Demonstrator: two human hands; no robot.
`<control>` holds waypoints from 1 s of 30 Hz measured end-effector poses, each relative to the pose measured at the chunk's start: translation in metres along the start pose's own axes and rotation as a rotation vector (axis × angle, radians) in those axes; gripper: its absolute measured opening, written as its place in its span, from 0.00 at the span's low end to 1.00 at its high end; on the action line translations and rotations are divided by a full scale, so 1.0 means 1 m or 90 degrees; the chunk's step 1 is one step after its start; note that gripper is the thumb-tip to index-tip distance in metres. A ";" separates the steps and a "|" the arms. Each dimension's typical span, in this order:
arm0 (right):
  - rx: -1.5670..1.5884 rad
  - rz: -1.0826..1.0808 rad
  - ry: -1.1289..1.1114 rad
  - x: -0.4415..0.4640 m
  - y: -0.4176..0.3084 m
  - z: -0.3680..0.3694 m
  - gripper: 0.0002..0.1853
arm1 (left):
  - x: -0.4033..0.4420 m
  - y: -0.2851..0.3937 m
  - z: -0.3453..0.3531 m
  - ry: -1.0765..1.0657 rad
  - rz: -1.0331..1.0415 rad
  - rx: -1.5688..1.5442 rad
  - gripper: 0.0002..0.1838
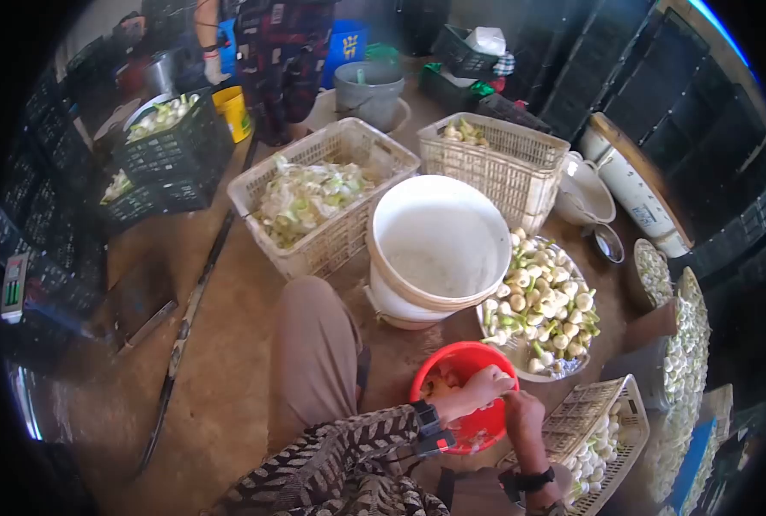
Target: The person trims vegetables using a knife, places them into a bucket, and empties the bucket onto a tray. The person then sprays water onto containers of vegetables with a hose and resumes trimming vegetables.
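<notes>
My left hand [479, 392] is closed in a pinch above the red basin [465, 351]. My right hand [523, 418] is closed just beside it, at the basin's right rim, and the fingers of both hands nearly meet. Whatever they pinch is too small and covered to make out. Scraps of peel lie inside the basin. Close by on the right, fresh garlic bulbs [545, 297] with short green stems are heaped on a round metal tray [533, 376]. More peeled garlic bulbs [591, 456] fill part of a tilted pale crate [628, 413] near my right forearm.
A large white bucket [392, 288] stands beyond the basin. Behind it are a crate of peelings [314, 198] and another pale crate [495, 168]. A person [284, 69] stands at the back. A black hose [185, 327] crosses the floor at left, near dark crates [172, 146].
</notes>
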State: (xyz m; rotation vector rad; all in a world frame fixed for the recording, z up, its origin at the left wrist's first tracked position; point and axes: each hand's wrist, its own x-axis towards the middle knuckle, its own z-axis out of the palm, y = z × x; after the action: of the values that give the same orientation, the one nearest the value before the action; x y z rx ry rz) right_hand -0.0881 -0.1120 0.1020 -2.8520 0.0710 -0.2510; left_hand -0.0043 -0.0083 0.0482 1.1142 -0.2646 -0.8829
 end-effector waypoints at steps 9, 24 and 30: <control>0.032 0.209 0.034 0.008 0.013 0.016 0.11 | -0.012 0.013 -0.014 -0.063 -0.028 -0.040 0.10; 0.050 0.102 0.031 0.003 0.009 0.018 0.06 | -0.003 0.013 -0.020 -0.073 -0.136 -0.136 0.14; 0.576 0.352 -0.038 -0.007 0.025 0.012 0.10 | 0.005 0.001 -0.027 -0.183 -0.085 -0.169 0.23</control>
State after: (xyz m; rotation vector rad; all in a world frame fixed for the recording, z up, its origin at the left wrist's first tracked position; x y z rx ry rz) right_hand -0.0936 -0.1326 0.0829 -1.8476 0.5636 -0.0494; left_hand 0.0151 0.0062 0.0355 0.7642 -0.3008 -1.1638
